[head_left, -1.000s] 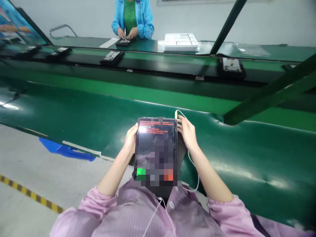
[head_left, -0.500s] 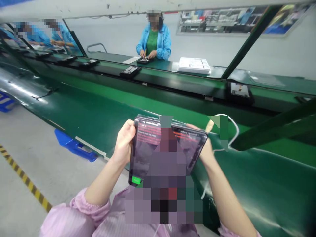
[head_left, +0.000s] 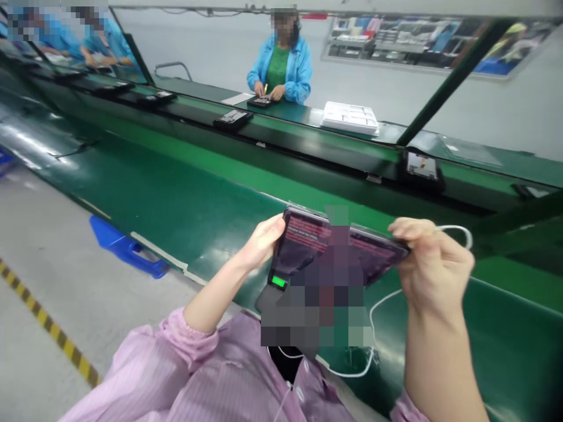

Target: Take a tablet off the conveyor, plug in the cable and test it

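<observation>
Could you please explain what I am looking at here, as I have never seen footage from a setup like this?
There is no machine: the camera sits on a person's head and looks down at their own arms in pink sleeves. The left hand and the right hand grip opposite ends of a dark tablet whose screen shows red text. A white cable loops below it. Beyond lies a long green conveyor line carrying dark devices and a stack of white trays. Across it, another person in a blue coat works at their own place.

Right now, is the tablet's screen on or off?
On. The tablet held between the left hand and right hand shows lit red text and a green patch.
</observation>
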`<state>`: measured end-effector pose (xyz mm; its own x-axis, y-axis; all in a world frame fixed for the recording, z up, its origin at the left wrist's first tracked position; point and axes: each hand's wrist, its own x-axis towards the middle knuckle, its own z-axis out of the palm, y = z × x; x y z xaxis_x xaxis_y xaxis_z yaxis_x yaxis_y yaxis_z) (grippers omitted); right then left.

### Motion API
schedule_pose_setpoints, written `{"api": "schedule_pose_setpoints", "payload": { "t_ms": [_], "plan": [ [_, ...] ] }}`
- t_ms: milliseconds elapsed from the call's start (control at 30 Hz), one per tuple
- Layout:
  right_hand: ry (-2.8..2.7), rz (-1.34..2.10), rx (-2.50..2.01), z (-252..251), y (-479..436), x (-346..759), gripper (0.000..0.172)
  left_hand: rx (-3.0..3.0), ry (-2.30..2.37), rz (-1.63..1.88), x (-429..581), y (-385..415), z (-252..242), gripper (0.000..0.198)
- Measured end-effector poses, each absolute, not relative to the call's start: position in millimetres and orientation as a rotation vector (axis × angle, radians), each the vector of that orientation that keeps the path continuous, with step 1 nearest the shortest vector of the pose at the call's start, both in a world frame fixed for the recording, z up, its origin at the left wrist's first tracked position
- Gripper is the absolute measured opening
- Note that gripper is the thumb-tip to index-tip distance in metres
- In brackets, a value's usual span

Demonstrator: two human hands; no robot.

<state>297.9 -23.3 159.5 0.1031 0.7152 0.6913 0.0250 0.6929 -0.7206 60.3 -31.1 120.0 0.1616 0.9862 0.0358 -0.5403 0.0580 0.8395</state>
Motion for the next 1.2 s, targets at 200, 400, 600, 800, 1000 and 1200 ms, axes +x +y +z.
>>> {"api": "schedule_pose_setpoints", "payload": {
  "t_ms": [200,400,600,800,1000,1200],
  "plan": [
    [-1.346,0.852,-0.438,170.5,-22.9,270.8,0.056,0.750,0.543,1.294,61.4,-27.0,125.3,0.043],
    [-1.499,0.827,-0.007,172.4,-17.3,270.7,0.019,0.653,0.475,1.100,65.5,-32.1,130.0,0.042],
    [-1.347,0.973,-0.372,180.1,-37.9,262.5,0.013,0.653,0.551,1.161,61.4,-44.3,133.6,0.040],
    [-1.204,0.809,-0.639,184.0,-39.7,280.5,0.026,0.705,0.654,1.359,62.2,-50.8,142.8,0.042],
    [-1.117,0.424,-0.857,174.8,-40.1,286.4,0.026,0.777,0.711,1.436,68.5,-51.4,131.2,0.045],
    [-1.157,0.273,-0.848,164.6,-49.9,277.9,0.014,0.811,0.745,1.491,68.2,-58.4,120.6,0.044]
  ]
}}
